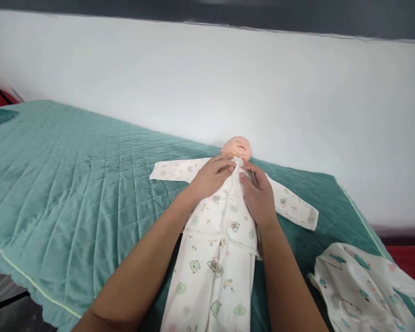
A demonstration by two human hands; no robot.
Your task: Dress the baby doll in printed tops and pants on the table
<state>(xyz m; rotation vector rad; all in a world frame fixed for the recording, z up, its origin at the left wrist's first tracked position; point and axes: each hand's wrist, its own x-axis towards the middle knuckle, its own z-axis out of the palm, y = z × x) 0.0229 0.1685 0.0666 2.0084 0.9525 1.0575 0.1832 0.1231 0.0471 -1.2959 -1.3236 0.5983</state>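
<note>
A baby doll [235, 146] lies on its back, its bare head against the wall. It wears a white printed baby shirt [207, 216], with both sleeves spread out sideways, and matching baby pants [207, 281]. My left hand [212, 176] rests on the upper chest, its thumb and fingers closed on the shirt's front edge just below the collar. From the other side, my right hand [259, 193] pinches the opposite front edge near the neck. A button shows lower on the shirt front. The fingertips partly cover the fabric between them.
The green quilted cover [90, 184] lies under the doll. At the lower right is another white printed baby garment [359, 286], loosely laid. A white wall [193, 83] rises right behind the doll's head. Something red [408, 267] shows beyond the right edge.
</note>
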